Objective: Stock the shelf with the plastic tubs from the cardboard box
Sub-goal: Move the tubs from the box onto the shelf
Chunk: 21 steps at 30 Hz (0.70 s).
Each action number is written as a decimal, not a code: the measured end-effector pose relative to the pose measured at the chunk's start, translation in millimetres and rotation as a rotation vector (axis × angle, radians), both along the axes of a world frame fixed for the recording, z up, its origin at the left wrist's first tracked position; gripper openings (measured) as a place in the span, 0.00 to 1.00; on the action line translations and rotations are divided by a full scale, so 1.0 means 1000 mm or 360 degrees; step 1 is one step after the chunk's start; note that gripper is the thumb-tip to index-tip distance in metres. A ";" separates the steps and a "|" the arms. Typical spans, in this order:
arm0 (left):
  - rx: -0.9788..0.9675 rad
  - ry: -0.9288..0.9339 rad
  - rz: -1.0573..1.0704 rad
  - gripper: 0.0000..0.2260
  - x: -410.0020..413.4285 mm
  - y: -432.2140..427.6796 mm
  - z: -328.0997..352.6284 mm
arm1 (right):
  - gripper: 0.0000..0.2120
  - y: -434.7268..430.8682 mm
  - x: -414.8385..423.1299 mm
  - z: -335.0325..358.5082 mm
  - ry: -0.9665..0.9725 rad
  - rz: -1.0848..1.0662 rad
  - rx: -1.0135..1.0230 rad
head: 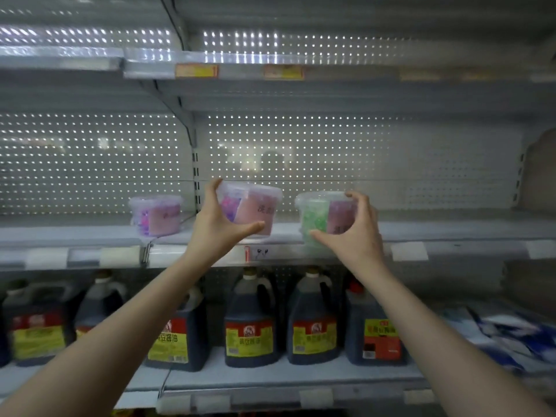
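Purple-filled clear plastic tub [251, 207] is gripped by left hand [217, 228], green-filled tub [320, 218] at three o'clock by right hand [358, 234], both held upright for shelving.

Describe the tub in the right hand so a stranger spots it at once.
Look at the grey shelf above the dark jugs. Of three clear tubs there, pick the rightmost tub, gripped by the right hand. Only it shows green contents; the left tub and middle tub show purple.
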<state>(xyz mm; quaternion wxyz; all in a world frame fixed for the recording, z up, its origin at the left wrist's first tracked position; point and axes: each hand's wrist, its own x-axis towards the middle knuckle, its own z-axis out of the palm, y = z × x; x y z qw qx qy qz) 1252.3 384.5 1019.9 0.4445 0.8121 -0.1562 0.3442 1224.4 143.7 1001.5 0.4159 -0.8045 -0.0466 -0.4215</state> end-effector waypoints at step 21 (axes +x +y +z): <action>0.0612 0.0421 0.0417 0.53 0.103 0.000 -0.009 | 0.47 0.017 0.125 0.001 0.0487 -0.0161 -0.0260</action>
